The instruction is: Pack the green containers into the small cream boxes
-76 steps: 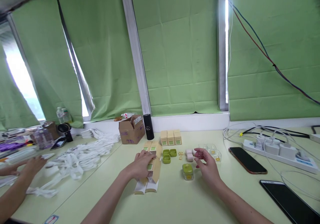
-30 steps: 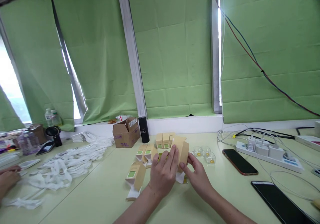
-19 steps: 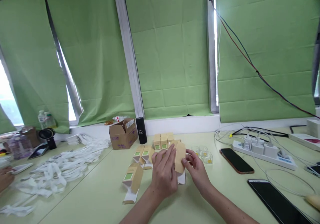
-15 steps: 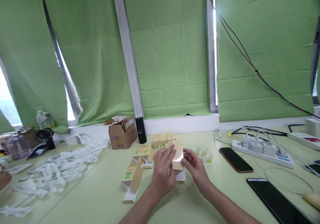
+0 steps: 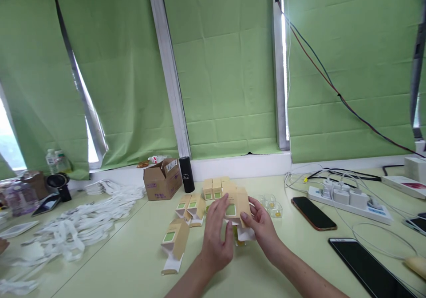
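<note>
A beige paper box with a green label window is in front of me, a white flap hanging loose at its lower end. My right hand pinches the box's right side between thumb and fingers. Against its left side rest the stretched fingers of my left hand, the thumb held apart. Below the box a clear piece with yellow is partly hidden. Similar boxes stand to the left: one with its flap out, a pair behind it, and several more further back.
Clear cups with yellow bits lie right of my hands. Beyond are a phone, a power strip with cables and a tablet-like device. White straps, a cardboard box and a black cylinder are leftward and behind.
The box has turned, so its green window now shows toward me and its flap swings to the right. My left thumb and fingers have spread away from it.
</note>
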Demonstrator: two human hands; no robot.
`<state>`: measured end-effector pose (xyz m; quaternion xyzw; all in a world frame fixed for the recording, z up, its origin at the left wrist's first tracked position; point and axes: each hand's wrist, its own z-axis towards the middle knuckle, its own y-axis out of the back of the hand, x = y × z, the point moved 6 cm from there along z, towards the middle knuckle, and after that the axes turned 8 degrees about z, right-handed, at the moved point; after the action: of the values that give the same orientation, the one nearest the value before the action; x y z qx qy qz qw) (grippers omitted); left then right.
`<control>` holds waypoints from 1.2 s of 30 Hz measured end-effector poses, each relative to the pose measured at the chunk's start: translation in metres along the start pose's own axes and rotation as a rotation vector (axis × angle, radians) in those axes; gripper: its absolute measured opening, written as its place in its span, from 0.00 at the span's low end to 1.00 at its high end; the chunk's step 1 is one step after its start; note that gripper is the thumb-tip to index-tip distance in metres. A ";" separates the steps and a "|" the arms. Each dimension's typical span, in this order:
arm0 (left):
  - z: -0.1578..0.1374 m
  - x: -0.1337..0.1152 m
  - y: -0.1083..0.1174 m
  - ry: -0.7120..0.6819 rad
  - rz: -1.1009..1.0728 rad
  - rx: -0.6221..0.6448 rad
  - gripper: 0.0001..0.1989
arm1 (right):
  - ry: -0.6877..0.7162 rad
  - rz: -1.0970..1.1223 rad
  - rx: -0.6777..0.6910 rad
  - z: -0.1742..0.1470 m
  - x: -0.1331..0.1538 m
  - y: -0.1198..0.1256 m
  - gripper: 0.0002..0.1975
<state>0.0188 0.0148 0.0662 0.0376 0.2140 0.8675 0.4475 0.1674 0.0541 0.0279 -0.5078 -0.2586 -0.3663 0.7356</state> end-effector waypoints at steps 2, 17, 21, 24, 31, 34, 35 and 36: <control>-0.001 0.017 0.000 0.224 -0.102 -0.028 0.25 | -0.006 0.017 -0.014 0.000 0.003 0.001 0.37; -0.012 0.041 -0.035 0.764 -0.846 0.180 0.26 | 0.079 -0.213 0.090 -0.006 -0.008 -0.004 0.26; -0.014 0.044 -0.032 0.723 -0.727 0.163 0.25 | 0.117 -0.322 0.077 -0.006 -0.008 -0.002 0.27; -0.016 0.046 -0.031 0.687 -0.639 0.148 0.26 | 0.125 -0.354 0.077 -0.004 -0.008 0.001 0.27; -0.015 0.043 -0.025 0.621 -0.647 0.143 0.28 | 0.149 -0.287 0.036 -0.007 0.004 -0.001 0.30; -0.012 0.040 -0.022 0.610 -0.649 0.148 0.28 | 0.147 -0.267 0.044 -0.010 0.009 -0.004 0.28; -0.012 0.040 -0.022 0.605 -0.643 0.146 0.28 | 0.146 -0.257 0.048 -0.010 0.010 -0.005 0.28; -0.011 0.039 -0.022 0.599 -0.635 0.140 0.29 | 0.149 -0.246 0.051 -0.011 0.011 -0.005 0.28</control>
<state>0.0088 0.0531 0.0423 -0.2530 0.3936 0.6430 0.6064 0.1701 0.0396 0.0351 -0.4249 -0.2729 -0.4836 0.7149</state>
